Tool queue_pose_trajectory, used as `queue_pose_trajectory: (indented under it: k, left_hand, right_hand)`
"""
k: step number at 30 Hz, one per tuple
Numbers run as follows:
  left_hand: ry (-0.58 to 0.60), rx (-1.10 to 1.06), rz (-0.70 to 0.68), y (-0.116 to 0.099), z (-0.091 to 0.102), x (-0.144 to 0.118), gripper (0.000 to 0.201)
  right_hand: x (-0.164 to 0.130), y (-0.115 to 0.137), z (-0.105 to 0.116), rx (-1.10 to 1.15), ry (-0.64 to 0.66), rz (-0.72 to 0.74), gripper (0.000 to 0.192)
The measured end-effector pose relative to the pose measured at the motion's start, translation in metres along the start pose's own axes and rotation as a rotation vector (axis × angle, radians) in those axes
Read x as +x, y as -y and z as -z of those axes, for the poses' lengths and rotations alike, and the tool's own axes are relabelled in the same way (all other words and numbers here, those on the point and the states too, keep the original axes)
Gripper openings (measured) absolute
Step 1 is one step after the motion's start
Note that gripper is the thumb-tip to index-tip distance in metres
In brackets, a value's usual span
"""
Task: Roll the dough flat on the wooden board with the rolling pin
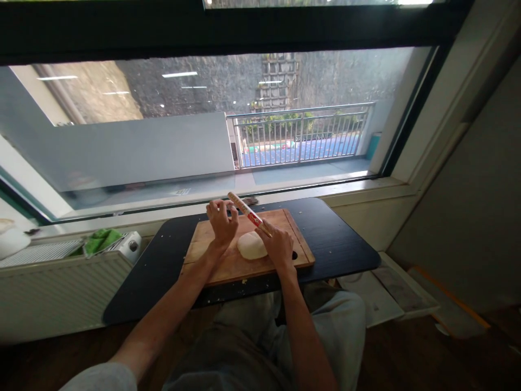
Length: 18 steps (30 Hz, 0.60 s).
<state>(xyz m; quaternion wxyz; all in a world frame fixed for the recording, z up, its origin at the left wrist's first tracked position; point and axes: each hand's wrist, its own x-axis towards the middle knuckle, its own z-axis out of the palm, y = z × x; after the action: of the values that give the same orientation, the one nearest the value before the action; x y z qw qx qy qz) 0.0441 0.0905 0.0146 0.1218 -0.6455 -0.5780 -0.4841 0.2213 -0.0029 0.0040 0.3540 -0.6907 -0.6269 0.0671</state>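
- Holding a thin wooden stick with a red and white printed wrapper, I have my right hand closed around its lower end, fingers curled over it.
- My left hand is raised by the stick's upper end, fingertips pinched together just beside it; I cannot tell whether they actually grip it.
- The stick slants from upper left down to lower right, tilted above the cutting board.
- A pale, rounded lump of dough lies on the board, between my two hands and just under the stick, its right edge touching or hidden by my right hand.
- The wooden board sits on a dark tabletop that is dotted with pale crumbs, and a slot handle shows at the board's right edge.
- Beyond the tabletop is a wide window looking out on a balcony railing.
- To my left, a white radiator stands below the sill, with a green cloth lying on top of it.
- My lap in grey trousers shows under the near edge of the tabletop.
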Motion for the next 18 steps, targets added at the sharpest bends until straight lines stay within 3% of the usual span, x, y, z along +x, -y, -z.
queue_pose_trajectory:
  k: [3, 6, 10, 13, 18]
  left_hand:
    - [-0.01, -0.018, -0.104, 0.004, 0.004, 0.008, 0.023]
    - [0.187, 0.036, -0.177, 0.009, 0.007, 0.013, 0.034]
    - [0.388, 0.15, -0.038, 0.011, 0.008, 0.01, 0.051]
    - [0.421, 0.194, 0.053, 0.012, 0.006, 0.008, 0.057]
    - [0.459, 0.185, 0.02, 0.014, 0.001, 0.006, 0.063]
  right_hand:
    - [-0.002, 0.002, 0.001, 0.009, 0.019, 0.077, 0.039]
    - [-0.003, 0.003, 0.003, 0.003, 0.017, 0.087, 0.035]
    - [-0.002, 0.005, 0.004, -0.068, -0.003, 0.002, 0.048]
    - [-0.002, 0.004, 0.002, -0.071, -0.057, -0.046, 0.048]
    - [0.001, -0.002, -0.001, -0.013, -0.139, -0.175, 0.049]
